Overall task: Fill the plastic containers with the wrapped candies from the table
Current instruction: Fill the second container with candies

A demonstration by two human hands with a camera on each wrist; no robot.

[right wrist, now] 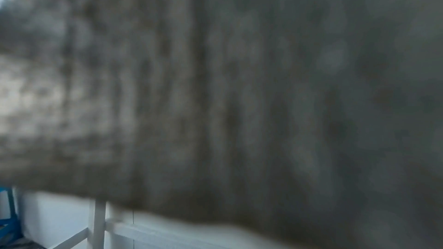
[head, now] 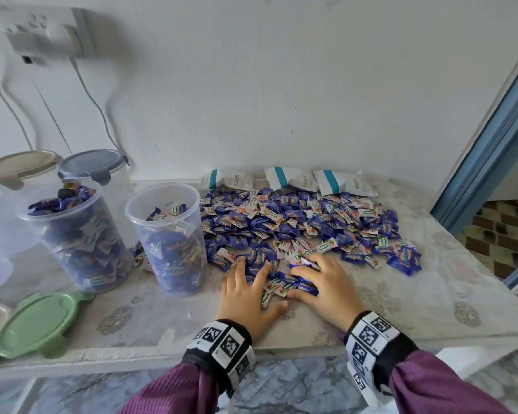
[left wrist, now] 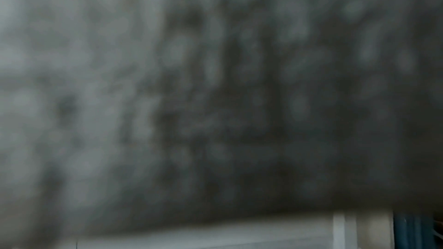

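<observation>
A heap of blue-and-white wrapped candies (head: pixel 284 283) lies between the left hand (head: pixel 247 297), fingers spread flat, and right hand (head: pixel 323 289), curled grasping them; both wrist views are dark blur.

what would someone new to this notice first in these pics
The eye lands first on the wide spread of blue and white wrapped candies across the middle of the table. At its near edge the left hand and right hand close in on a small heap from either side. Left of them stand two open clear containers, the far-left container heaped to its rim and the nearer container a little less full.
</observation>
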